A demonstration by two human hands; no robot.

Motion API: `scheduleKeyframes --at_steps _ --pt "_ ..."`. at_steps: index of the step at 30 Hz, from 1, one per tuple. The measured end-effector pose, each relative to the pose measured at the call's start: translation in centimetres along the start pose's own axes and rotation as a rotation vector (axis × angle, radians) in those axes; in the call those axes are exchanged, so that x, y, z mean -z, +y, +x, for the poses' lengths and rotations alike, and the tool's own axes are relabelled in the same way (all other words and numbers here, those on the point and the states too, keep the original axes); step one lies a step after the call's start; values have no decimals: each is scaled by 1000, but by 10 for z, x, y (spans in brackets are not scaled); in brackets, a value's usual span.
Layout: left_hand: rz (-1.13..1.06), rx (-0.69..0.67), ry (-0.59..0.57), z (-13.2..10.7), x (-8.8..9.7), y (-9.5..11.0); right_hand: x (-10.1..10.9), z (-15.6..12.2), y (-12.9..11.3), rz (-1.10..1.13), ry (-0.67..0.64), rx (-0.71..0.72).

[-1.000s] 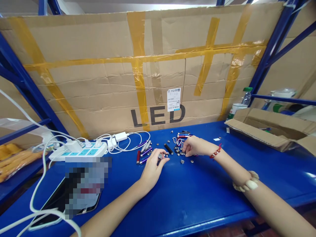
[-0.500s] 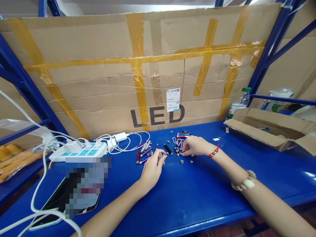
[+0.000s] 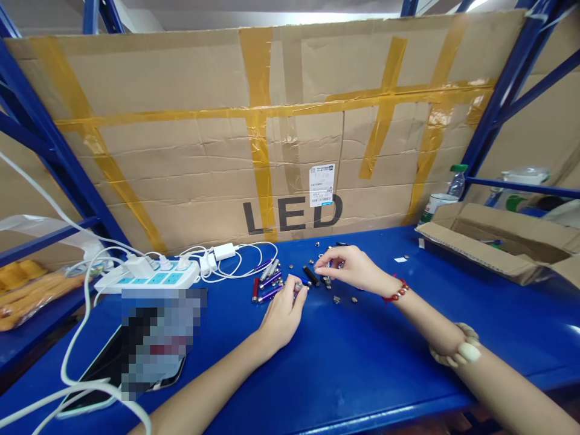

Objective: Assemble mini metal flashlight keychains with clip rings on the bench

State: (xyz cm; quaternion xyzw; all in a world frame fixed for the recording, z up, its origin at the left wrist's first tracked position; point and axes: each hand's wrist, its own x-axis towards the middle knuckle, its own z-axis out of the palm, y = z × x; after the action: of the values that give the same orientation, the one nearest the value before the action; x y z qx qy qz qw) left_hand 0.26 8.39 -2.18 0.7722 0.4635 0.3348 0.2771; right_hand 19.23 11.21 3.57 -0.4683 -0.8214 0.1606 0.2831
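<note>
**Two hands, one pile of little metal tubes, blue worktop**

So the left hand (image 3: 281,311) has its fingers curled in round one small silver piece (image 3: 298,287), partly hidden by the fingertips. One blue tube (image 3: 306,283) pokes out right by those fingertips, can't tell if it's gripped too. The right hand (image 3: 357,270) is just over the right part of the pile, thumb and fingers narrowed toward each other – can't tell if anything tiny is between them.

Tube count beside the left hand: one red tube (image 3: 255,290) and two purple tubes (image 3: 270,280) lying near it, plus some silver tubes (image 3: 268,269) too bunched up to count. One black tube (image 3: 310,275) lies between the two hands. Loose metal bits: two (image 3: 354,299) sit on the near side of the right hand; more are partly hidden under it.

Right arm wears two bracelets, one red beaded bracelet (image 3: 397,290) and one chunky pale bracelet (image 3: 457,348).

Around the blue worktop (image 3: 344,368): one white power strip (image 3: 149,279) with three plugs in it, two paper scraps (image 3: 400,260) over to the right, one open cardboard box (image 3: 480,257), one green-capped bottle (image 3: 457,181). Behind it all, one big taped cardboard panel (image 3: 203,163) – three printed letters, "LED", and one white label (image 3: 322,185).
</note>
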Motion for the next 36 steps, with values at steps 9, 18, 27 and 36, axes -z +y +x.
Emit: scheduleKeyframes --at_steps 9,18,27,36 --pt "8 -74 -11 0 -1 -5 -23 -6 -15 259 -53 211" --pt "104 -80 -18 -4 -1 -6 -33 -4 -12 236 -73 278" --pt "153 -52 -17 -4 -2 -10 -40 -3 -6 188 -88 258" --pt "60 -138 34 2 -1 -10 -26 -8 -13 -166 2 436"
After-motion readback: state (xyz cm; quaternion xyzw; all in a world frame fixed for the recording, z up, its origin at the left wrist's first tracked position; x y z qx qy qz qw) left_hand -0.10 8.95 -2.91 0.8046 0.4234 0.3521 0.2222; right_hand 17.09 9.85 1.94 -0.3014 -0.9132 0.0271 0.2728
